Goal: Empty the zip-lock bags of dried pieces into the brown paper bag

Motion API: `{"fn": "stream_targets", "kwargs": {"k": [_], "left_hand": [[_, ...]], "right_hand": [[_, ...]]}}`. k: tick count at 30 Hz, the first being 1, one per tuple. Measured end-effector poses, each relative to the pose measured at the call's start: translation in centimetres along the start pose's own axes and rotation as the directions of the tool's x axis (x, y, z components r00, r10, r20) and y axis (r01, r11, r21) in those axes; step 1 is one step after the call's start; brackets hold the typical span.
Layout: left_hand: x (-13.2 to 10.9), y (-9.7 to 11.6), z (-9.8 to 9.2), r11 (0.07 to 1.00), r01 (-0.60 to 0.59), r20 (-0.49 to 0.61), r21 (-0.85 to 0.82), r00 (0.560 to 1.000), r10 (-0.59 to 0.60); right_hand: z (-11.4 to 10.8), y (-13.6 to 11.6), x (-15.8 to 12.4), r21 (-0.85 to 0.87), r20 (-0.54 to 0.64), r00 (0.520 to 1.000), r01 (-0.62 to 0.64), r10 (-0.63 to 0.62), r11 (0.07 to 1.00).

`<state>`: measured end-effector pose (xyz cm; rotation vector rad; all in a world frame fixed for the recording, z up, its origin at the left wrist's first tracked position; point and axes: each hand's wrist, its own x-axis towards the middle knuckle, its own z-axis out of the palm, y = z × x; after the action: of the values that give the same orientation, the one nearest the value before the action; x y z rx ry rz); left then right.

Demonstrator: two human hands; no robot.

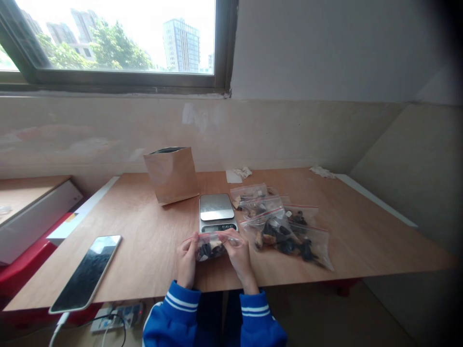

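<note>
Between my two hands is a clear zip-lock bag [210,249] with a red seal line, holding dark and pale pieces. My left hand [187,258] pinches its left top corner. On the other side, my right hand [237,251] grips the seal near the right end. Just behind the bag stands a digital kitchen scale [217,208] with a bare metal plate; the bag's top edge overlaps its display from my viewpoint. To the right lies a pile of similar zip-lock bags [285,233] with dark and tan pieces inside. What the pieces are, I cannot make out.
A brown paper pouch [172,176] stands with its top open behind the scale's left side. On the left edge lies a smartphone [87,274] with a white cable. Crumpled tissue [243,172] rests at the back of the wooden table [144,231], below the window.
</note>
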<state>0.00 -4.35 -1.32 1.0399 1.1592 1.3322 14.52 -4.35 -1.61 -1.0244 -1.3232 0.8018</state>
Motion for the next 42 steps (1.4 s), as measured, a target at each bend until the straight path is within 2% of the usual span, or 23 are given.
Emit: {"fn": "stream_targets", "kwargs": {"k": [3, 5, 7, 10, 12, 14, 16, 18, 21, 24, 28, 30, 33, 37, 39, 42], "left_hand": [[0.3, -0.3, -0.6, 0.997, 0.071, 0.108, -0.007, 0.992, -0.070], [0.6, -0.5, -1.1, 0.998, 0.061, 0.147, 0.032, 0.987, -0.065], [0.9, -0.7, -1.6, 0.998, 0.040, 0.136, 0.055, 0.990, -0.047], [1.2, -0.9, -1.8, 0.997, 0.025, 0.086, 0.073, 0.996, -0.031], [1.3, -1.0, -1.6, 0.995, 0.017, 0.076, 0.102, 0.997, -0.025], [1.4, -1.0, -1.4, 0.990, 0.015, 0.082, 0.138, 0.996, -0.027], [1.4, -1.0, -1.3, 0.986, 0.018, 0.099, 0.163, 0.995, -0.034], [1.5, -1.0, -1.3, 0.985, 0.023, 0.109, 0.171, 0.993, -0.042], [1.4, -1.1, -1.3, 0.985, 0.034, 0.095, 0.167, 0.994, -0.051], [1.3, -0.8, -1.4, 0.985, 0.054, 0.088, 0.162, 0.994, -0.069], [1.6, 0.0, -2.6, 0.983, 0.083, 0.113, 0.163, 0.988, -0.102], [2.2, 0.3, -4.3, 0.976, 0.070, 0.038, 0.205, 0.996, -0.079], [4.5, 0.4, -7.7, 0.952, 0.030, -0.173, 0.304, 0.985, 0.024], [9.6, 0.4, -11.3, 0.875, 0.015, -0.295, 0.484, 0.944, 0.148], [12.5, 0.7, -12.1, 0.815, 0.083, -0.359, 0.573, 0.920, 0.159], [16.2, 1.1, -12.2, 0.680, 0.087, -0.322, 0.728, 0.919, 0.228]], "right_hand": [[-2.4, 0.1, 0.3, -0.018, -0.008, 0.998, -0.064, 0.064, 0.998], [-5.0, 0.3, 0.4, 0.010, -0.130, 0.981, -0.145, 0.145, 0.989], [-8.0, 0.5, 0.3, 0.039, -0.274, 0.938, -0.208, 0.211, 0.977], [-12.4, 1.0, 0.3, -0.036, -0.336, 0.913, -0.259, 0.233, 0.965], [-14.4, 1.3, 0.4, -0.200, -0.396, 0.904, -0.257, 0.162, 0.946], [-15.3, 1.6, 0.5, -0.435, -0.469, 0.883, -0.224, -0.008, 0.872], [-15.1, 1.8, 0.5, -0.646, -0.470, 0.859, -0.178, -0.204, 0.742], [-14.1, 2.1, 0.2, -0.779, -0.387, 0.858, -0.109, -0.337, 0.617], [-12.4, 2.9, -0.2, -0.866, -0.178, 0.909, 0.036, -0.376, 0.498], [-11.8, 4.3, -0.4, -0.870, -0.029, 0.948, 0.132, -0.317, 0.475], [-12.4, 5.7, -0.2, -0.854, -0.007, 0.958, 0.143, -0.286, 0.501], [-12.5, 5.9, -0.3, -0.851, -0.008, 0.957, 0.146, -0.290, 0.504], [-12.4, 5.8, -0.4, -0.851, -0.025, 0.954, 0.137, -0.298, 0.508], [-12.1, 5.8, -0.6, -0.847, -0.054, 0.950, 0.120, -0.307, 0.518], [-12.1, 5.8, -0.6, -0.845, -0.057, 0.949, 0.120, -0.310, 0.521], [-12.1, 5.8, -0.6, -0.845, -0.059, 0.946, 0.123, -0.318, 0.521]]}}
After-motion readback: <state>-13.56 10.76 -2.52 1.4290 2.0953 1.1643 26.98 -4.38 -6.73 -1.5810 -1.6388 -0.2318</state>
